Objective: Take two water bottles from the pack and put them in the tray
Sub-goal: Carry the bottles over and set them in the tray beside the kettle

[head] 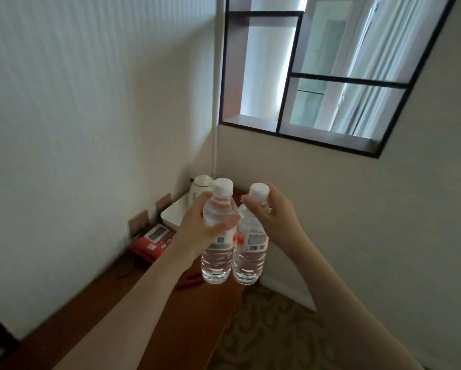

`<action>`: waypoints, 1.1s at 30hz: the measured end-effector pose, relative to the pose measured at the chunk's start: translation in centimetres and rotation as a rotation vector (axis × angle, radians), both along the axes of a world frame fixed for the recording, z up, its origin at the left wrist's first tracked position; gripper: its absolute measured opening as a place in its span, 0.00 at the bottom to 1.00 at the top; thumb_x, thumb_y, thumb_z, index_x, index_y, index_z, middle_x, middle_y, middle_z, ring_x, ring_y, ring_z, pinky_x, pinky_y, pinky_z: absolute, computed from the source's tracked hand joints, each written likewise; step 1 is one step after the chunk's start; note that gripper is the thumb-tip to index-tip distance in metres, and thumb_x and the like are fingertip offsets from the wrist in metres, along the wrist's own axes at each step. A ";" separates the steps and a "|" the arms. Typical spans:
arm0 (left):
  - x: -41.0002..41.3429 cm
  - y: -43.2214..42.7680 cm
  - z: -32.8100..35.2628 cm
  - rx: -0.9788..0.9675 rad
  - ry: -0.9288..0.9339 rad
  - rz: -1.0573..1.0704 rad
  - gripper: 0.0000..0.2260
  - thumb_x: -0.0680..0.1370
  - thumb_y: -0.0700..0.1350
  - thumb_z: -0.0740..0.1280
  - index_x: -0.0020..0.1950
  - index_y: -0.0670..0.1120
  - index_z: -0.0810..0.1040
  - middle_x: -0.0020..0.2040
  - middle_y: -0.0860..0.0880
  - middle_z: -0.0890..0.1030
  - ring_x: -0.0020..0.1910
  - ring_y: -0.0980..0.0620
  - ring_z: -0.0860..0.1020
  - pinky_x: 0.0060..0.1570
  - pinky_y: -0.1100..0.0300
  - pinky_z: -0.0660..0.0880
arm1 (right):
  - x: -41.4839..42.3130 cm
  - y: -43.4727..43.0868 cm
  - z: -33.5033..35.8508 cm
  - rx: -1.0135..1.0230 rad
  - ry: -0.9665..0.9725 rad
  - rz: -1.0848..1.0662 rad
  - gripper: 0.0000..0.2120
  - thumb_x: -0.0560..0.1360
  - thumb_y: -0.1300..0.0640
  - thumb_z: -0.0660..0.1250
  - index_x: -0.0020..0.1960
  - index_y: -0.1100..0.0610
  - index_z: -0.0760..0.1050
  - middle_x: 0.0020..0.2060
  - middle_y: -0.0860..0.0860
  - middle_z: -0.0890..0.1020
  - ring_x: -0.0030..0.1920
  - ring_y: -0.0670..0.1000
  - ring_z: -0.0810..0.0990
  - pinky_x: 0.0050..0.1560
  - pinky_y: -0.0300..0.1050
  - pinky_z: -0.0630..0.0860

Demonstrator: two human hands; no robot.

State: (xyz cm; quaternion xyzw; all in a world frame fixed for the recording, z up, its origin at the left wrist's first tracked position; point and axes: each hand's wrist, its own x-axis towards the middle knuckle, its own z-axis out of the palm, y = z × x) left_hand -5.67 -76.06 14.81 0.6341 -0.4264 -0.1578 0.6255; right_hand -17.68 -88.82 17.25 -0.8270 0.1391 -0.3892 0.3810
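Left hand (197,225) wrapped around the shoulder of one water bottle (216,252); right hand (273,209) with fingers pinching the second water bottle (250,252) just below its cap. Both carried upright, sides touching, above the wooden bench (202,311). White tray (172,213) beyond, mostly hidden, seemingly beside a kettle (201,186). Risks: neck pinch slipping; bottles knocking the kettle or red telephone (154,240); landing on the tray rim and tipping.

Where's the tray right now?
The white tray sits on the wooden desk in the far corner, behind the left hand, between kettle and red phone.
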 end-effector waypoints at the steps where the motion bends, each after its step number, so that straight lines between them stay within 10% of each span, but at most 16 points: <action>1: -0.1 -1.6 -0.1 -0.003 0.014 -0.022 0.20 0.66 0.52 0.77 0.55 0.58 0.75 0.50 0.57 0.83 0.48 0.60 0.82 0.45 0.63 0.80 | -0.3 -1.4 -0.1 0.008 0.003 -0.018 0.06 0.74 0.51 0.68 0.43 0.44 0.70 0.36 0.43 0.77 0.35 0.35 0.76 0.35 0.26 0.71; 16: 3.9 -20.5 -4.2 0.086 0.018 -0.039 0.21 0.66 0.52 0.77 0.56 0.60 0.74 0.50 0.57 0.82 0.49 0.60 0.81 0.46 0.63 0.77 | 3.0 -20.7 -3.4 0.085 0.050 -0.057 0.10 0.72 0.50 0.68 0.48 0.55 0.75 0.42 0.49 0.82 0.41 0.42 0.80 0.40 0.33 0.77; 29: 6.3 -28.1 -8.6 0.238 0.026 0.452 0.21 0.67 0.46 0.78 0.54 0.53 0.74 0.48 0.50 0.83 0.48 0.51 0.82 0.51 0.45 0.79 | 11.3 -34.3 -7.7 0.120 0.165 0.392 0.07 0.72 0.50 0.70 0.47 0.50 0.74 0.42 0.47 0.82 0.42 0.40 0.80 0.40 0.29 0.74; 33: 5.7 -28.9 -10.0 0.262 0.067 0.599 0.21 0.66 0.47 0.79 0.54 0.57 0.74 0.49 0.56 0.82 0.49 0.56 0.81 0.45 0.59 0.80 | 13.7 -36.0 -8.8 0.113 0.260 0.581 0.07 0.72 0.48 0.69 0.45 0.41 0.71 0.41 0.40 0.81 0.41 0.40 0.79 0.38 0.30 0.74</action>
